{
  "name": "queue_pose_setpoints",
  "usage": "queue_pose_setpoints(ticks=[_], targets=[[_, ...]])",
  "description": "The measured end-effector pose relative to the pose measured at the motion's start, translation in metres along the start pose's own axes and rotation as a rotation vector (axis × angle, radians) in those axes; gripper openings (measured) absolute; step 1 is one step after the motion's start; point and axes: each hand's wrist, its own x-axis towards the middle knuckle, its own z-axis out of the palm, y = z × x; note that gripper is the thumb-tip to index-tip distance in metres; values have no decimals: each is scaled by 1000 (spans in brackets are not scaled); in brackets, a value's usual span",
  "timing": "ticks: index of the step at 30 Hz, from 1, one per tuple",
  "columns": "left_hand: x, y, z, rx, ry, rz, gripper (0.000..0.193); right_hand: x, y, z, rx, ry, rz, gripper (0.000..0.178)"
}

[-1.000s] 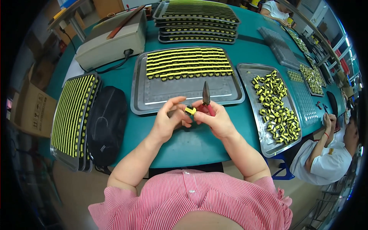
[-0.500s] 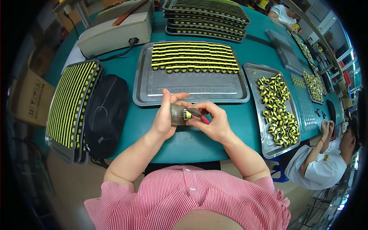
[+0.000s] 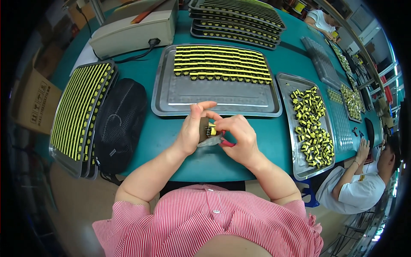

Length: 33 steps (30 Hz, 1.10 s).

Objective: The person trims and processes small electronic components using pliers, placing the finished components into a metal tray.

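My left hand holds a grey-brown block in front of my body, its fingers closed behind it and partly hidden. A small yellow-and-black transformer with metal pins sits against the block's right side, pins facing left. The thumb and index finger of my right hand touch this transformer. Also held in that hand are pliers with red handles; their grey jaws point left, below the transformer. Beyond my hands, a metal tray carries neat rows of similar yellow-and-black transformers.
At right, another tray holds a loose heap of transformers. A black case and filled trays stand left. Stacked trays and a beige machine are at the back. A co-worker sits at right.
The pliers' jaws have swung off the transformer, down toward me. My right fingertips have come onto the transformer. The block has turned and shows a narrower face.
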Motion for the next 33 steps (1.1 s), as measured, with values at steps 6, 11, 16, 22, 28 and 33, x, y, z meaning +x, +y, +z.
queue_pose_setpoints(ticks=[6, 11, 16, 22, 28, 33], targets=[[-4, 5, 1, 130, -126, 136, 83, 0, -7, 0, -100, 68, -117, 39], [-3, 2, -1, 209, -189, 146, 85, -1, -11, 1, -126, 61, -147, 41], [-4, 2, 4, 37, -193, 93, 86, 0, -13, 1, -66, 72, -146, 44], [-4, 6, 9, -132, -219, 50, 83, -1, -14, 0, -50, 89, -153, 42], [-4, 2, 8, -271, -249, 20, 79, -1, -15, 0, -43, 103, -149, 41], [-4, 2, 10, -276, -224, 7, 77, -2, -15, 0, 4, 98, -85, 41]])
